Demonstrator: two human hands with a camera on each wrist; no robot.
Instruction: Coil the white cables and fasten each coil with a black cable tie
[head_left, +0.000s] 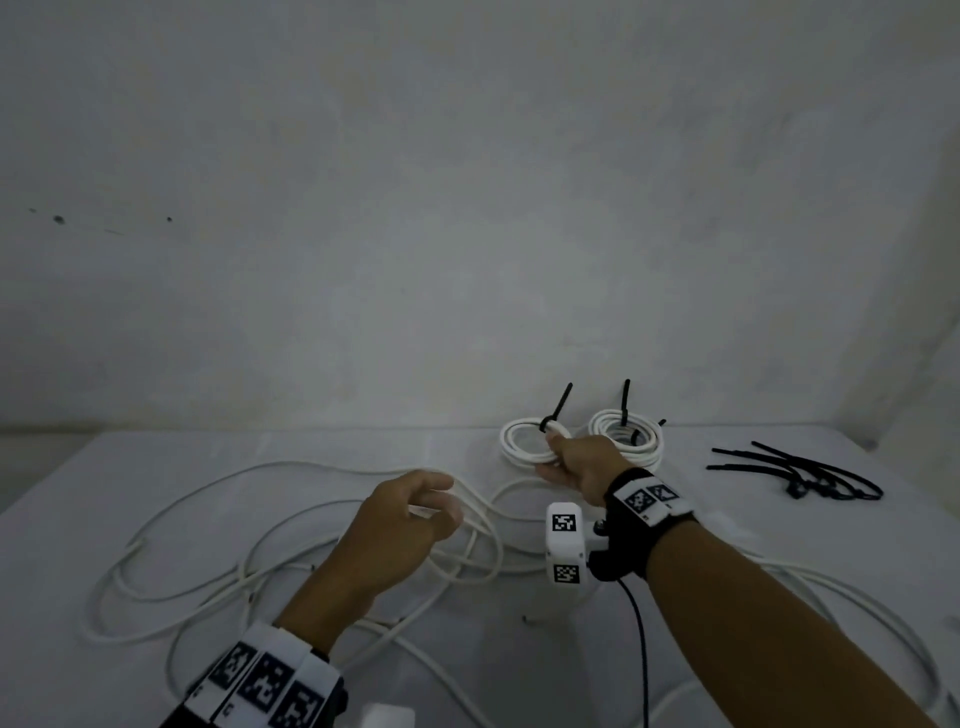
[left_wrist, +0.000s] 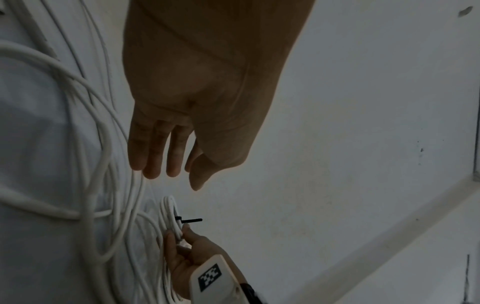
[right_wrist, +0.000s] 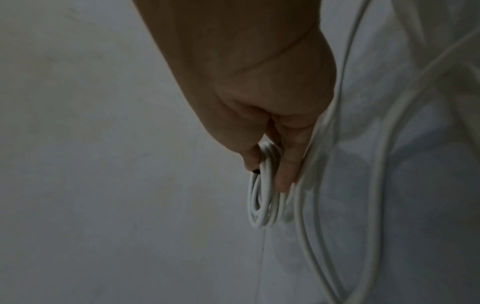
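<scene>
The right hand (head_left: 576, 462) is curled round a tied coil (head_left: 524, 441) of white cable, pinched between thumb and fingers close to its black tie (head_left: 556, 410), whose tail stands upward. The coil is held at the far edge of the table (head_left: 156, 467), just beside a second tied coil (head_left: 628, 436) to its right. The left hand (head_left: 405, 525) hangs relaxed, fingers loosely extended and nothing gripped, over the loose white cables (head_left: 234, 561) sprawled across the middle and near part of the table. A bundle of spare black ties (head_left: 800, 475) lies near the far right corner.

The step in hand is judged to be the setting down of the finished coil. Several risks can be foreseen: the coil may be snagged on the loose strands beneath the right wrist when it is released, the neighbouring coil may be knocked toward the far edge, and overlapping loose cables may be taken for one when the next is gathered, so that two become tangled into one coil.
</scene>
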